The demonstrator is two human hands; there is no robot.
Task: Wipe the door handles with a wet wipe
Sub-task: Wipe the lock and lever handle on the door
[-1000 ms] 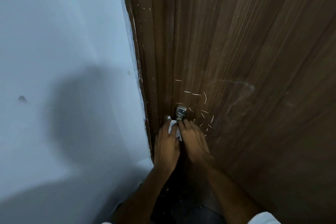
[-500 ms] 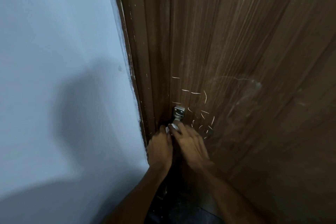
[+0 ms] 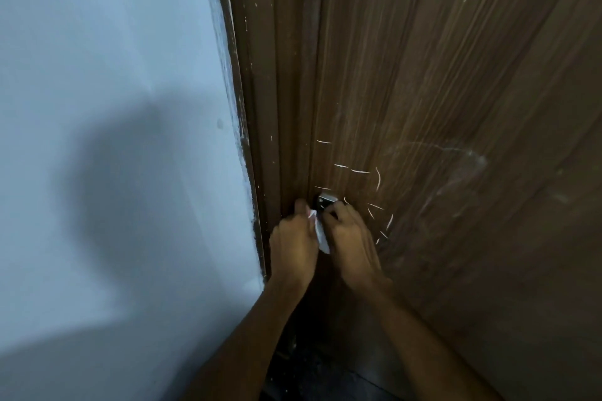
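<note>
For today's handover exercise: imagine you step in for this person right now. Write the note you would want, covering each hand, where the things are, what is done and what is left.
Left hand: closed on the wet wipe, at the door's edge.
Right hand: fingers curled at the metal door handle, touching the wipe's other side.
Wipe: bunched between both hands, just below the handle's visible metal part.
Door: brown wood, white scratches around the handle; pale wall to the left.
Done: wipe brought to the handle, contact made.
Left: how clean the handle is cannot be told; finish it, then any other handles.
</note>
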